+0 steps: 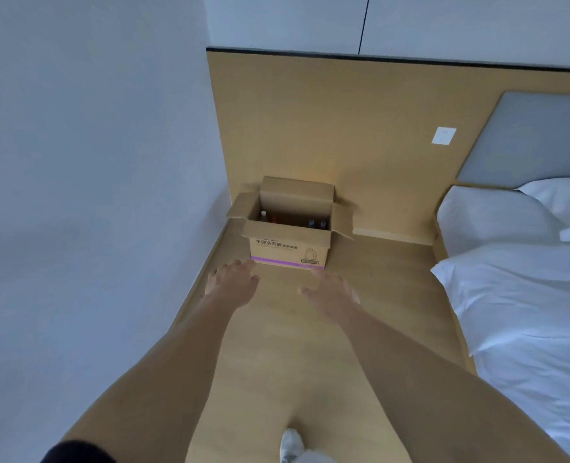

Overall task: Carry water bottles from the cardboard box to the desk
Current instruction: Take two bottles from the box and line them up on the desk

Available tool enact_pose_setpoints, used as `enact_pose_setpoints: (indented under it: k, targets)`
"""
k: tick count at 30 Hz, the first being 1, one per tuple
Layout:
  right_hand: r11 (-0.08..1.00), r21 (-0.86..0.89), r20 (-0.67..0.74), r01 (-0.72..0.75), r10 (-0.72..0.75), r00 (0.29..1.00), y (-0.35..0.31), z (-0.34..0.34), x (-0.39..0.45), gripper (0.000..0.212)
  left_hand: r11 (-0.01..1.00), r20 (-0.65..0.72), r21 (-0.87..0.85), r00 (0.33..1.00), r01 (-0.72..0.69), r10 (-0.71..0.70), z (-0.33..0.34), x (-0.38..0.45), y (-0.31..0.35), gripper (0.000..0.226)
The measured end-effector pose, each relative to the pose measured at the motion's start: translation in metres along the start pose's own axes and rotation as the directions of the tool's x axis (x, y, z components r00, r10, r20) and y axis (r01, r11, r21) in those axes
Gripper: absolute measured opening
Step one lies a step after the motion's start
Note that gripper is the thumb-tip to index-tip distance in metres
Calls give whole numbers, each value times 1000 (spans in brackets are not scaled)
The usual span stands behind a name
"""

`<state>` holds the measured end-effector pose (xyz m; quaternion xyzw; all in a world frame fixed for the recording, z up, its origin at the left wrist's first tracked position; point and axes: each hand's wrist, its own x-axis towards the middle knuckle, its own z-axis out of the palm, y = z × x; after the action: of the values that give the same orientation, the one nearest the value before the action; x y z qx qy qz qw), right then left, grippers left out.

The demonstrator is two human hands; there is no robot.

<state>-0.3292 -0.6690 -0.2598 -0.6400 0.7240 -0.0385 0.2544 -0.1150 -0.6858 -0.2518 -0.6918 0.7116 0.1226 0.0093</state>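
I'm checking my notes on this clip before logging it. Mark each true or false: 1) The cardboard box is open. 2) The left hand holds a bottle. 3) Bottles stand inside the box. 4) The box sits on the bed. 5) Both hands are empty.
1) True: the cardboard box has its flaps folded out.
2) False: the left hand holds nothing; its fingers are spread, reaching toward the box.
3) True: the caps of several bottles show inside the box.
4) False: the box stands on the wood floor by the wall corner; the bed is off to the right.
5) True: the right hand is open and empty as well.
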Motion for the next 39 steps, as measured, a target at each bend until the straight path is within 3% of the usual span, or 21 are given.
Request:
enact_pose_setpoints:
  k: [13,24,32,39]
  targets:
    - [999,33,7,-2,2,1000,-10,-56,179,56,996,-1,-83,1000,-30,30,-19,197,22,38]
    - [981,36,-4,-192,192,981,-26,-86,344,56,979,7,-127,987,-158,160,-17,398,16,40]
    - [969,86,2,-231,232,973,-72,-109,461,60,965,85,-236,986,-117,140,-45,545,-19,41]
    - [967,77,4,-244,245,970,-82,-114,532,62,967,151,-206,972,-148,180,-43,620,-13,43]
